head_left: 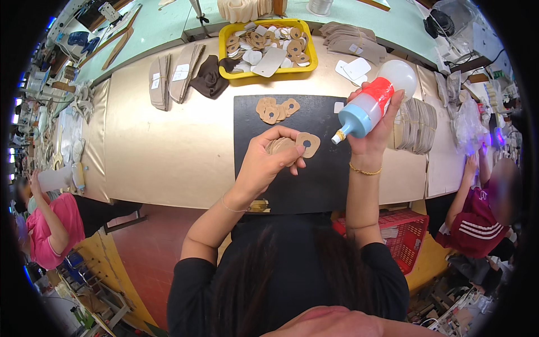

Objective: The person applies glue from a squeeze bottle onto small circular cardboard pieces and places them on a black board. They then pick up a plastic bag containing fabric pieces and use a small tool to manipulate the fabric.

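A stack of tan pieces (281,145) is fanned in the left hand (264,163) over the black mat (314,180) w/ one piece exposed — squeeze bottle (368,106) gripped in right hand (373,135), nozzle tilted toward it, approx. above the counter (168,151).

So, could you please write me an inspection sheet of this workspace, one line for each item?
Surface: beige table with a black mat on it.
Job's things: left hand holds a stack of tan pieces; right hand holds a glue bottle, nozzle tilted down toward them.
Clutter: small pile of tan pieces on the mat; yellow tray of cut pieces; stacked soles; dark cloth.
Grippers: both hands closed on their things.
Cables: nothing seen.
Surroundings: red basket below; other people on both sides.
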`<state>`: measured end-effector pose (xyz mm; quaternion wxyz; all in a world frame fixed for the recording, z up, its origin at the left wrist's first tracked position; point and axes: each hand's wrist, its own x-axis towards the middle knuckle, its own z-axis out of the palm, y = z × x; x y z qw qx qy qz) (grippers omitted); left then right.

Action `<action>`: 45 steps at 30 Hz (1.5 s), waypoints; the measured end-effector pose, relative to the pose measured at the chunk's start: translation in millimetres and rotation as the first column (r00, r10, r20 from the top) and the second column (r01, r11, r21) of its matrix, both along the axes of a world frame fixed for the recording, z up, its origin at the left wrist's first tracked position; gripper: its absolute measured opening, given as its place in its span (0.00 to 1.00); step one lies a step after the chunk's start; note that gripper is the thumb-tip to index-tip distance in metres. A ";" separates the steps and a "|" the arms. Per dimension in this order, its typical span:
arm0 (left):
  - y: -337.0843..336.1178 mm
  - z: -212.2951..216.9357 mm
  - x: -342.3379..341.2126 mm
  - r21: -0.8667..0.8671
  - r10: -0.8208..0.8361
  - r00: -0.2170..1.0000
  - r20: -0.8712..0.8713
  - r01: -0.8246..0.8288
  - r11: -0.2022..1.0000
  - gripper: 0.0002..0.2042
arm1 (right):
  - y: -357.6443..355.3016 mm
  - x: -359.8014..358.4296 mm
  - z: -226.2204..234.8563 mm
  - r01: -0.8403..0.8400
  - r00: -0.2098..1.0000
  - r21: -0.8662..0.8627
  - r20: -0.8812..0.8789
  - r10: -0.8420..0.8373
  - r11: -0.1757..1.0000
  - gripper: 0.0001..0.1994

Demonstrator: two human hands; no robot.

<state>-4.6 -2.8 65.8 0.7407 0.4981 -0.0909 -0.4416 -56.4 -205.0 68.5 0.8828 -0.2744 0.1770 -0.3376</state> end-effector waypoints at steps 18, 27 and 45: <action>-5.2 17.6 9.3 0.144 -0.054 0.992 0.117 0.037 0.989 0.06 | 4.1 -15.3 17.5 0.152 0.988 -0.384 0.026 -0.154 0.911 0.36; -10.5 17.5 11.4 0.218 -0.052 0.984 0.168 0.014 0.976 0.07 | 34.9 -32.9 44.1 -0.010 0.988 -0.803 -0.099 -0.117 0.595 0.45; -9.1 12.2 15.0 0.204 -0.049 0.982 0.183 0.011 0.979 0.07 | 23.0 -27.3 22.7 0.182 0.980 -0.717 0.184 -0.069 0.673 0.47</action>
